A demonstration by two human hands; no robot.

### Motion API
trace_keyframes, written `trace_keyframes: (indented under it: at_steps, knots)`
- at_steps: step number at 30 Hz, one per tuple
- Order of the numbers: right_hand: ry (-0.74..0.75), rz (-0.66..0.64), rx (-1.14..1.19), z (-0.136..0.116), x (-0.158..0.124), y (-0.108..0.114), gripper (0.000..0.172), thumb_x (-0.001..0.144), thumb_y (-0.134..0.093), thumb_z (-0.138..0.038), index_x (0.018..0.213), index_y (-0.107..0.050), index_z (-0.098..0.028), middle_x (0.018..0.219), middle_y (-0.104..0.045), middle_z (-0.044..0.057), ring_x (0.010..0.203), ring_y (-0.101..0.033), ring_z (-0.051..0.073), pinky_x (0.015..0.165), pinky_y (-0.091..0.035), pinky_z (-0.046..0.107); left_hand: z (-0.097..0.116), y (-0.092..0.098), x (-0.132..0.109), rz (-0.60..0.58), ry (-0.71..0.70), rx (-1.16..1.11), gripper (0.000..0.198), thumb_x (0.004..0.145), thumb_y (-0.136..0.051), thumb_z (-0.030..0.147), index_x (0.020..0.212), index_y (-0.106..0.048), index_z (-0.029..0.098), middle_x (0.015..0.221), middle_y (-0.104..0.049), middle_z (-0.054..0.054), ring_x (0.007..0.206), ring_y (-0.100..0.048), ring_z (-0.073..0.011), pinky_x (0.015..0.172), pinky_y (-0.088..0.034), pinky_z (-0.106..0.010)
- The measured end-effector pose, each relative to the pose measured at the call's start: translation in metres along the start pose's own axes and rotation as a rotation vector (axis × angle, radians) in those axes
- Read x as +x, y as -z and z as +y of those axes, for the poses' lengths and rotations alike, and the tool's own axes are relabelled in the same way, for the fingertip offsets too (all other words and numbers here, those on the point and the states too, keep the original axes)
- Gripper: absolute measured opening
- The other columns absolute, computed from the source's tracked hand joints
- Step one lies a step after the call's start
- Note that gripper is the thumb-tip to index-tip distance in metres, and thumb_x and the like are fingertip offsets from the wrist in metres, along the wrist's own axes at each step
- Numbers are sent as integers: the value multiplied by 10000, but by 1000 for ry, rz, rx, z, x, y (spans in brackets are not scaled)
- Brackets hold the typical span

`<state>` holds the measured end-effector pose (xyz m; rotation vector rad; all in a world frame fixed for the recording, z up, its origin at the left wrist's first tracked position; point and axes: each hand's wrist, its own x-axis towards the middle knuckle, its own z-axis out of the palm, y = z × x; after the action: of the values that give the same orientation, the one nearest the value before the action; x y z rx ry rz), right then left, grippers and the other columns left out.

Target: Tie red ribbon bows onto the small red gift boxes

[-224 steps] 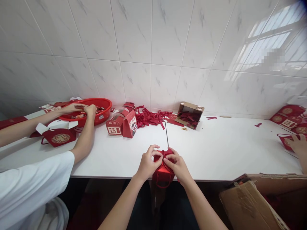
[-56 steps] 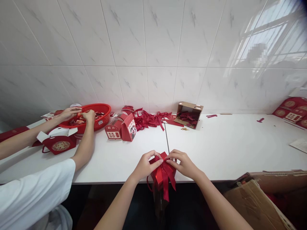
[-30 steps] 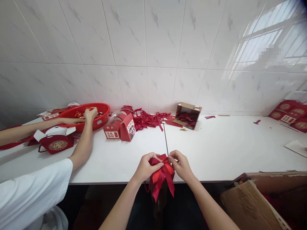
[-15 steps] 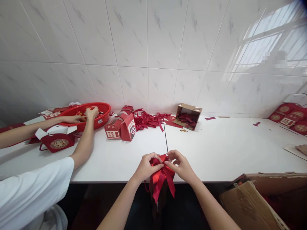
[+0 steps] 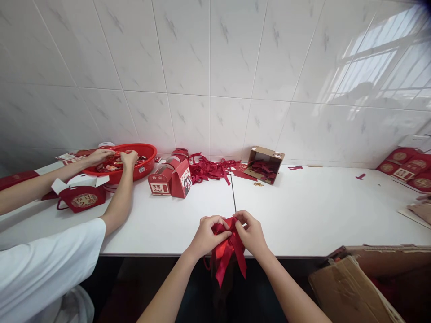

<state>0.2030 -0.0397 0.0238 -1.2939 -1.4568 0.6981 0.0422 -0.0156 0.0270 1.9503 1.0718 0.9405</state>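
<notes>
Ribbon (image 5: 223, 265), wide and red, is looped in a bow over the gift box (image 5: 217, 252), its two tails hanging down the side nearest the person. Both are at the near edge of the table (image 5: 303, 215). Bare forearms slant up to the gift box from either side, wrists bent inward. At its left, the left hand (image 5: 208, 234) curls over, thumb and forefinger closed on a loop. At its right, the right hand (image 5: 252, 234) arches in, fingertips pinching the bow close to the left thumb; its last fingers are tucked where I can't see them.

Well left of the gift box and beyond it, a basin (image 5: 149, 165) holds small wrapped packets (image 5: 109, 167), and a co-worker's hands (image 5: 129, 158) are in among them; what they grip is hidden from me. Nearer, but also left of the gift box, an open box (image 5: 84, 198) has its white flaps up, its inside out of my sight. Beyond the gift box and slightly right, a small carton (image 5: 267, 151) lies tipped on its side with dark red strips (image 5: 263, 168) inside. To the gift box's right, below table height, a big carton (image 5: 350, 287) gapes, too dark within to make out much.
</notes>
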Motion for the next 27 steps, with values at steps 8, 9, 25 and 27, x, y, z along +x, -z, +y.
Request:
trace_keyframes:
  at_steps: [8, 9, 25, 27]
  knots:
    - [86, 17, -61, 5, -1, -7, 62, 721, -491, -150, 740, -516, -203, 681, -583, -7, 576, -520, 131, 513, -416, 240, 4, -1, -1, -46, 3, -156, 93, 720, -660, 233, 715, -585, 179, 878, -678, -40, 861, -621, -191, 804, -468, -300]
    - [95, 23, -62, 6, -2, -8, 63, 731, -480, -147, 741, -505, -204, 662, -567, -12, 569, -513, 129, 507, -411, 237, 4, 1, -1, -47, 5, -166, 108, 722, -660, 240, 702, -572, 180, 885, -675, -40, 892, -616, -197, 820, -467, -305]
    - [524, -226, -133, 28, -3, 12, 500, 805, -380, 3, 1013, -709, -311, 936, -532, 59, 869, -574, 173, 728, -521, 325, -9, 23, 10, -96, 37, -76, 268, 821, -551, 386, 628, -662, 236, 1168, -639, -37, 1222, -425, -267, 1044, -295, -433]
    - [526, -254, -151, 29, -3, 12, 504, 811, -381, 6, 1036, -703, -309, 929, -531, 62, 863, -573, 173, 725, -525, 325, -7, 24, 13, -80, 16, 49, 285, 830, -536, 390, 618, -664, 247, 1138, -653, -24, 1238, -386, -289, 1052, -240, -477]
